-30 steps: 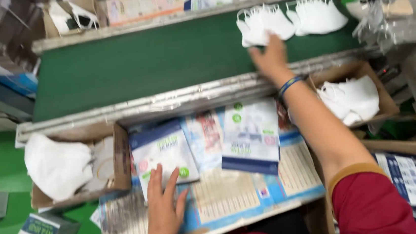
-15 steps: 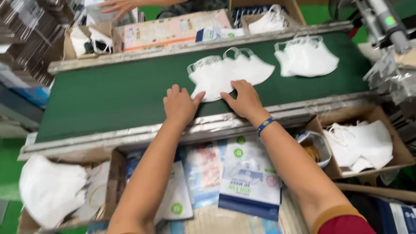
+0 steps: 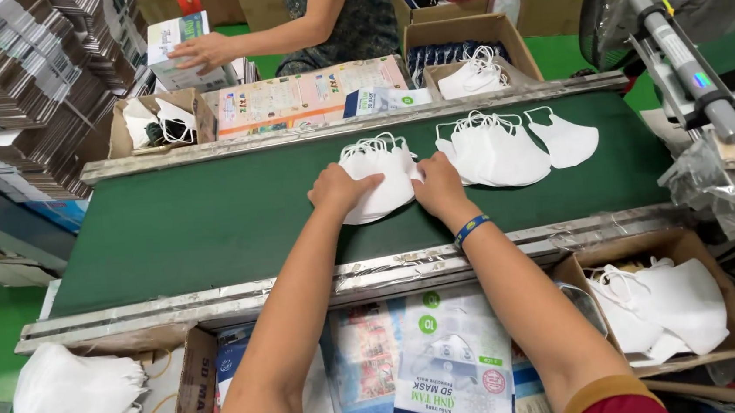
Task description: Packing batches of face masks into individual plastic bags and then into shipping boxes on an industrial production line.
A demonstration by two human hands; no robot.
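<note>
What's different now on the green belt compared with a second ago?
The left hand has left the printed packets near the body and joined the right hand on the belt. Both now press a stack of white fabric masks. More white masks lie spread to its right. The green conveyor belt and cardboard boxes of masks are unchanged.

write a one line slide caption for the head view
Both hands, left hand and right hand, press a stack of white masks on the green belt, more masks alongside.
</note>
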